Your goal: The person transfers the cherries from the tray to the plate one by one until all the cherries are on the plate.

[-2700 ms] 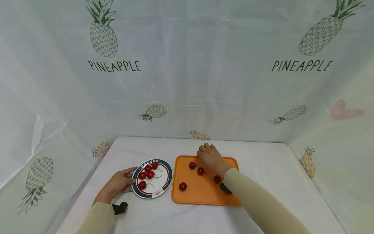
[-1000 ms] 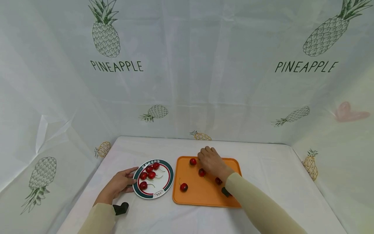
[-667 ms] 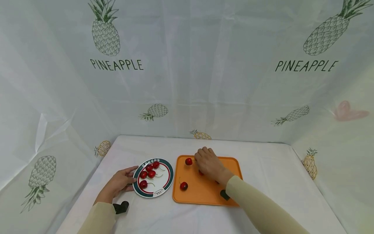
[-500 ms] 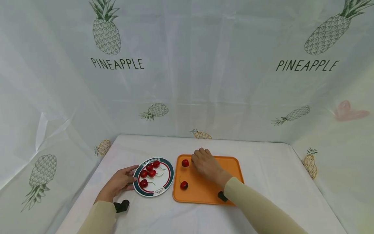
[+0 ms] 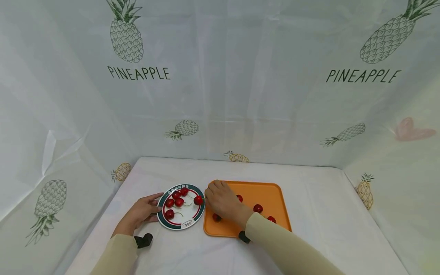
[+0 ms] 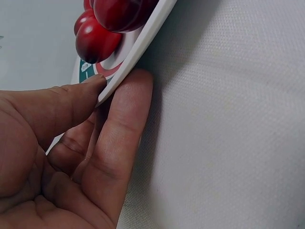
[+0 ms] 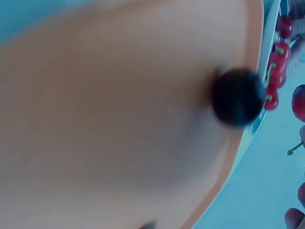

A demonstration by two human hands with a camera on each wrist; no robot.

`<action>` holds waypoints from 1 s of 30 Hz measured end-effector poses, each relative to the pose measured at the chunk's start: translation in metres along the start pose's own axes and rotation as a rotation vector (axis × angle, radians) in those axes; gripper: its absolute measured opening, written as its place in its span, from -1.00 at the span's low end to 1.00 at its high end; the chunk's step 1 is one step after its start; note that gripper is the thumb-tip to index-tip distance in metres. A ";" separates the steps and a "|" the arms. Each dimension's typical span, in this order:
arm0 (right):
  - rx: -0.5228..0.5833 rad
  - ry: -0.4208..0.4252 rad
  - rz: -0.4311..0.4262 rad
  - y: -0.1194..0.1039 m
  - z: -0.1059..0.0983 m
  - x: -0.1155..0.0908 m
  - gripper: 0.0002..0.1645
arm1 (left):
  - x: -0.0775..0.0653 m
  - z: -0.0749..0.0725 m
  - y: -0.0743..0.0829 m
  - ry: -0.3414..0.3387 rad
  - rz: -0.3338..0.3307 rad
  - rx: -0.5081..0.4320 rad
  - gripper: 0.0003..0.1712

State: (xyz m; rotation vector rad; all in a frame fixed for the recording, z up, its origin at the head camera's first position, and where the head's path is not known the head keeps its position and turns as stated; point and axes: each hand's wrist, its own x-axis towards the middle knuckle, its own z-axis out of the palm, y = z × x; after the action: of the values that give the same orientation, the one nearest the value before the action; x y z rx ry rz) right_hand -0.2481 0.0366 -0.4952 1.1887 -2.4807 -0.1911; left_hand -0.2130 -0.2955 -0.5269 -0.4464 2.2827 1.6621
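Head view: one round plate, landmark for all entries, on a counter covered in white cloth. Left hand, at the plate's left rim: fingers tucked beneath the edge, thumb on top, rim pinched between. Right hand, just right of the plate: fingers curled, grasping one cherry, apparently by its stem; this held cherry appears over the plate's right rim, height above it not determinable. On the plate, mostly toward its left side: five loose cherries. Right of the plate: one tray, four tray cherries visible, among them a dark cherry near the tray edge facing the plate. Risks, by judgement: the thin stem could slip or detach, dropping the fruit on the rim, whence it might roll between plate and tray; a hard landing could scatter the five; upward pressure from the left hand could tip the plate; the right forearm, crossing the tray, could brush fruit there. Materials: cherries glossy, near-spherical, red to near-black, stems slender and green; plate smooth, white, banded dark green with a red inner line; tray orange, rectangular, round-cornered, lipped, probably plastic; behind the plate, a creased pale backdrop, pineapple-printed.
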 end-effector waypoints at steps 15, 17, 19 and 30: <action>-0.058 0.008 -0.119 -0.043 0.005 0.024 -0.79 | 0.000 0.000 0.003 -0.001 -0.008 -0.001 -0.23; -0.059 0.009 -0.128 -0.046 0.006 0.025 -0.77 | 0.000 0.000 0.003 0.001 -0.008 0.001 -0.23; -0.063 0.006 -0.136 -0.048 0.007 0.025 -0.75 | 0.000 0.000 0.004 -0.004 -0.002 0.007 -0.23; -0.076 -0.023 -0.128 -0.057 0.018 0.028 -0.79 | 0.001 0.000 0.001 0.002 -0.001 0.010 -0.23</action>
State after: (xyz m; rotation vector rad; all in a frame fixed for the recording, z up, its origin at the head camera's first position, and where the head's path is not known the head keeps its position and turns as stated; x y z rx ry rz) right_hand -0.2302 -0.0221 -0.5201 1.3206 -2.3950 -0.3330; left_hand -0.2144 -0.2949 -0.5266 -0.4465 2.2906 1.6503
